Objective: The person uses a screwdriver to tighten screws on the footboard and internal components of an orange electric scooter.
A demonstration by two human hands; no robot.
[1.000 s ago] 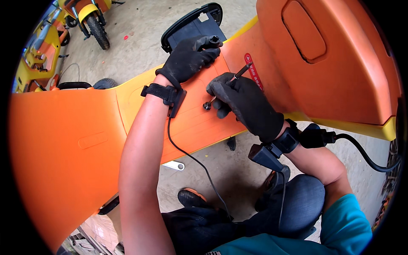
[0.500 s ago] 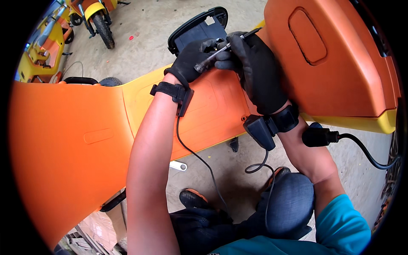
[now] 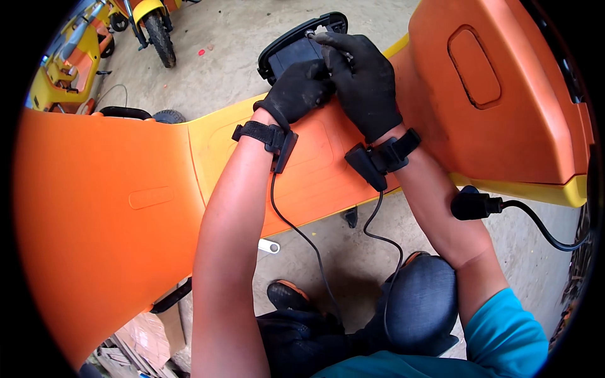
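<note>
My left hand (image 3: 297,91), in a black glove, is closed with its fingers curled against my right hand; what it holds, if anything, is hidden. My right hand (image 3: 364,85), also gloved, is closed beside it, and a small metal end (image 3: 311,34) pokes out past its index finger. Most of that thin metal tool is covered by the glove. Both hands are over the orange and yellow footboard (image 3: 296,157) of a vehicle. Just behind them, at its far side, a black plastic housing (image 3: 291,55) stands tilted.
A large orange body section (image 3: 491,94) rises at the right, and a curved orange panel (image 3: 101,201) fills the left. Black cables (image 3: 307,233) hang from my wrist straps. A wrench end (image 3: 269,246) shows below the footboard. Other yellow and orange vehicles (image 3: 69,75) stand at the far left.
My right hand has turned and lifted towards the black housing. The metal rod tool, plainly visible across the hands before, is now mostly hidden. My left hand's fingers have curled in.
</note>
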